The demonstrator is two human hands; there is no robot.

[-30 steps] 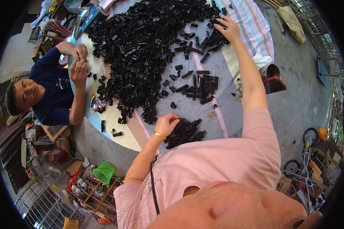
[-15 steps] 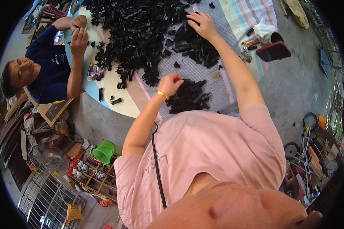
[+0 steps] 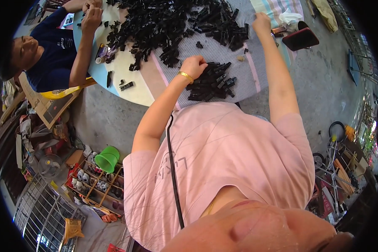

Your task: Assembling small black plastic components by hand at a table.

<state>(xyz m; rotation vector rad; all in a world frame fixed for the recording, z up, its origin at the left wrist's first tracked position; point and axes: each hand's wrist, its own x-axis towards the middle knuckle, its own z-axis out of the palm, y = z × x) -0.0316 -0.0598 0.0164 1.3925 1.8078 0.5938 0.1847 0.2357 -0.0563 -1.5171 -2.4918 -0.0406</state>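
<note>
Between the small heap of black plastic parts [image 3: 211,82] near the table edge and the big sprawling pile of black plastic pieces [image 3: 172,21] runs a bare strip of grey checked cloth [image 3: 256,80]. The left hand [image 3: 193,66] sits at that heap's corner. A dark red box [image 3: 300,38] blocks the far right side, just beyond the right hand [image 3: 261,21].

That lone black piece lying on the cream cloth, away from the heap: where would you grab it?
Judging by its shape, take the lone black piece across its narrow middle, coming from above. It lies flat and long on the cloth, with bare cloth on both long sides, so fingers could likely close there. Its fine detail is too small to tell.
</note>
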